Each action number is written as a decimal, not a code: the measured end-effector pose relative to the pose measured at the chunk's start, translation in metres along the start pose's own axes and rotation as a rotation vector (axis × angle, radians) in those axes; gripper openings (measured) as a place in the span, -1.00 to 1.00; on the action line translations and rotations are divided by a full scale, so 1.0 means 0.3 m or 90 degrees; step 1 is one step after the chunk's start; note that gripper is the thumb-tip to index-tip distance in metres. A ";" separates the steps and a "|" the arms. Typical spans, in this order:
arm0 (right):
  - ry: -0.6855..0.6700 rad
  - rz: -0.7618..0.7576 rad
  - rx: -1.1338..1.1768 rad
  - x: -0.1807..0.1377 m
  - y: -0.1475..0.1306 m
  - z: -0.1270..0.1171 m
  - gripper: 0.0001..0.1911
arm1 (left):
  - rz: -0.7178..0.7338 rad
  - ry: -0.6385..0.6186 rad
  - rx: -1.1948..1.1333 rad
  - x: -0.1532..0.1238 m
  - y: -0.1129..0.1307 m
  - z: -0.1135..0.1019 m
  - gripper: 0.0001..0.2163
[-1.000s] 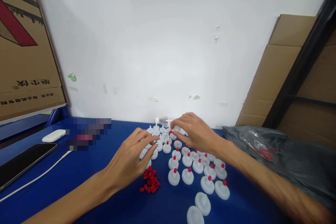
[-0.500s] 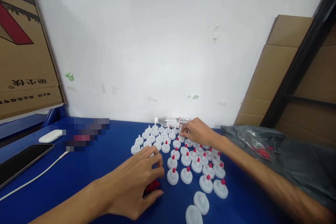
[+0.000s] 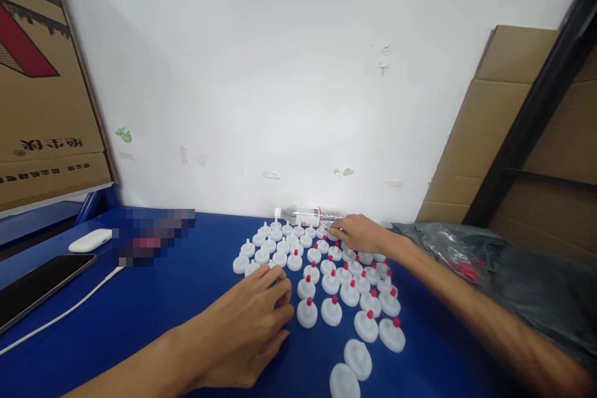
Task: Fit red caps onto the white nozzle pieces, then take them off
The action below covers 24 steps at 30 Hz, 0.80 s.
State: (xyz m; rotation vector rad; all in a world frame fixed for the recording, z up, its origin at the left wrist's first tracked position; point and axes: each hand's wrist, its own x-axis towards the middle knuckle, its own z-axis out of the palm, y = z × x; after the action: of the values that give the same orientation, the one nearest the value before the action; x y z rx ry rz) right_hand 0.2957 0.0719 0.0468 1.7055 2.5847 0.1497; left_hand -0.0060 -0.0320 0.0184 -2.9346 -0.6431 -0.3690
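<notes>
Rows of round white lids with upright nozzles stand on the blue table [image 3: 205, 298]. Several, such as one nearer lid [image 3: 306, 314], carry a small red cap [image 3: 308, 301]; those at the back left, like this plain lid [image 3: 247, 249], have bare nozzles. My right hand [image 3: 357, 233] reaches over the back row, fingers closed at a lid beside the clear bottle [image 3: 308, 216]; what they pinch is hidden. My left hand [image 3: 254, 323] rests on the table left of the capped lids. Its fingers curl towards the thumb, hiding whatever is beneath.
A phone [image 3: 41, 286], a white case [image 3: 91, 240] and a white cable [image 3: 65, 314] lie at the left. Grey plastic bags [image 3: 522, 286] cover the right side. Cardboard boxes [image 3: 46, 93] stand at left, with more cardboard [image 3: 485, 118] at right against the wall.
My right hand has shifted slightly right, uncovering a lid that now shows a red cap. My left fingers have drawn nearer the thumb, and the red caps seen under that hand are now hidden.
</notes>
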 end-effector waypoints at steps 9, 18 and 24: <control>0.121 0.033 0.044 -0.013 -0.007 -0.039 -0.67 | -0.034 0.124 -0.060 0.020 -0.009 0.011 -0.91; 0.242 -0.161 0.190 -0.071 -0.150 -0.123 -0.72 | -0.080 0.339 -0.102 0.020 -0.081 0.039 -0.82; 0.222 -0.302 0.287 -0.128 -0.254 -0.144 -0.43 | -0.186 0.401 -0.074 0.014 -0.095 0.044 -0.80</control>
State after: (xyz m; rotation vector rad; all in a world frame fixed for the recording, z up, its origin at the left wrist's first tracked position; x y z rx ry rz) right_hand 0.2374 0.0043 0.0811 1.1718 3.4102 -0.1838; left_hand -0.0117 -0.0024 0.0085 -2.5750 -0.9553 -1.3215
